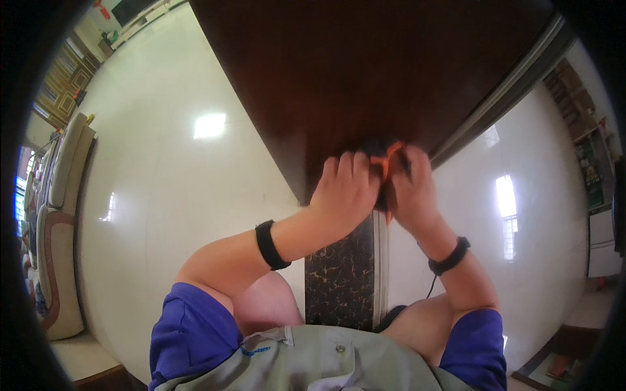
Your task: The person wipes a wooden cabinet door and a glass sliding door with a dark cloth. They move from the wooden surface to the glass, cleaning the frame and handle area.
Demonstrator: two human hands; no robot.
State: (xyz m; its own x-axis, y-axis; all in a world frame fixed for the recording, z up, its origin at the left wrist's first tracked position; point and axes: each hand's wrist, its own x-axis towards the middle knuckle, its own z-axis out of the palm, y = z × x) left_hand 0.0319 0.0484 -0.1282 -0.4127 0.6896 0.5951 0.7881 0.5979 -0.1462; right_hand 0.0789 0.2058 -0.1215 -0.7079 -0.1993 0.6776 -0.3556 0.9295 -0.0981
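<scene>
My left hand (346, 188) and my right hand (415, 188) are close together at the near end of a dark brown wooden door leaf (332, 73). Between them is a blurred black and orange object (386, 163), perhaps a cloth or a glove; its kind cannot be told. The fingers of both hands are curled on it, the left from one side and the right from the other. A part of it hangs below the hands, over a pale metal track (380, 244). Both wrists wear black straps.
A dark marbled threshold strip (339, 283) runs between my legs. Glossy pale floor tiles (161, 171) lie on both sides. A cream sofa (63, 185) stands at the far left. Stacked boxes (570, 88) and shelves (592, 171) are at the far right.
</scene>
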